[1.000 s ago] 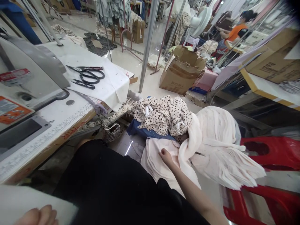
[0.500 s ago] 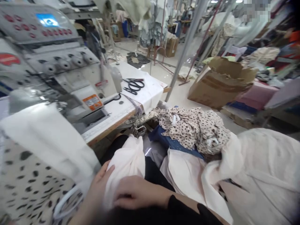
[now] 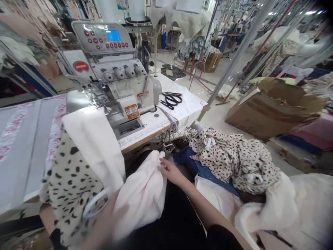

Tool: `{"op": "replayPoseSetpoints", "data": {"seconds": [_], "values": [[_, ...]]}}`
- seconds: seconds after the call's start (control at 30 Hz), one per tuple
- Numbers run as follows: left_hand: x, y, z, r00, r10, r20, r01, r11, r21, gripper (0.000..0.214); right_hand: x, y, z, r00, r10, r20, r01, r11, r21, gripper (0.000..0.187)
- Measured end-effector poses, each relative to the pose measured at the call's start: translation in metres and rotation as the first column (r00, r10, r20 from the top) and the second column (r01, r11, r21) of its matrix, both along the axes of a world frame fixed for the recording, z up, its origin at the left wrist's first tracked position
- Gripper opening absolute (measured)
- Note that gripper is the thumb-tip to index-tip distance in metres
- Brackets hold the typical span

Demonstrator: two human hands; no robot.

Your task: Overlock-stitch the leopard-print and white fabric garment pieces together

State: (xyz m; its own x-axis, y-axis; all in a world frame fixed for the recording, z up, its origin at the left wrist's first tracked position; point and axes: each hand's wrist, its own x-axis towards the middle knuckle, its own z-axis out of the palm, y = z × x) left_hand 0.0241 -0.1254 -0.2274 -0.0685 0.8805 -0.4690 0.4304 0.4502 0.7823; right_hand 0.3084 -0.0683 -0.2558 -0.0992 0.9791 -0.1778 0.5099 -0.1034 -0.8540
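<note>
My right hand (image 3: 170, 171) pinches the upper edge of a pale pink cloth (image 3: 142, 196) held up in front of me. My left hand (image 3: 110, 217) is blurred and lies low, where that cloth meets a cream cloth with black spots and a white panel (image 3: 74, 184). The spotted cloth hangs raised before an overlock sewing machine (image 3: 122, 80). A white loop of cord or elastic (image 3: 94, 205) shows on it. My dark clothing fills the space below my hands.
Black-handled scissors (image 3: 171, 99) lie on the white sewing table (image 3: 148, 128), which has a ruler strip along its edge. To the right are heaped spotted clothes (image 3: 234, 163), blue denim (image 3: 201, 168), cream cloth (image 3: 291, 208) and a torn cardboard box (image 3: 267, 111).
My view has swung left, showing more of the machine. My hands have moved apart, and my right hand now pinches the pink cloth's upper edge instead of lying across it.
</note>
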Motion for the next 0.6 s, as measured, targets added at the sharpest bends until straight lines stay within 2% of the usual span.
{"op": "replayPoseSetpoints", "data": {"seconds": [0.1, 0.2, 0.3, 0.37, 0.43, 0.5, 0.6], "values": [[0.000, 0.001, 0.010, 0.989, 0.002, -0.148, -0.002, 1.000, 0.000, 0.051, 0.004, -0.007, 0.000, 0.994, 0.103, 0.047, -0.100, 0.993, -0.065, 0.044], [0.001, -0.004, 0.023, 0.981, 0.014, -0.193, 0.011, 0.992, 0.127, 0.044, 0.013, -0.021, 0.006, 0.986, 0.145, 0.080, -0.138, 0.987, -0.081, 0.027], [0.010, -0.005, 0.038, 0.971, -0.009, -0.241, 0.096, 0.931, 0.352, 0.037, 0.018, -0.031, 0.019, 0.984, 0.153, 0.087, -0.153, 0.988, -0.006, 0.004], [0.022, 0.003, 0.046, 0.968, -0.116, -0.225, 0.199, 0.899, 0.391, 0.034, 0.016, -0.035, 0.034, 0.983, 0.165, 0.084, -0.172, 0.982, 0.079, 0.008], [0.039, 0.021, 0.049, 0.954, -0.269, -0.129, 0.298, 0.879, 0.371, 0.039, 0.012, -0.038, 0.053, 0.977, 0.208, 0.036, -0.211, 0.958, 0.194, 0.012], [0.056, 0.045, 0.048, 0.918, -0.395, 0.033, 0.360, 0.867, 0.344, 0.048, 0.007, -0.041, 0.075, 0.957, 0.284, -0.053, -0.255, 0.918, 0.302, 0.014], [0.078, 0.077, 0.042, 0.794, -0.465, 0.391, 0.428, 0.885, 0.184, 0.053, 0.005, -0.045, 0.106, 0.905, 0.387, -0.179, -0.307, 0.883, 0.355, 0.013]]}}
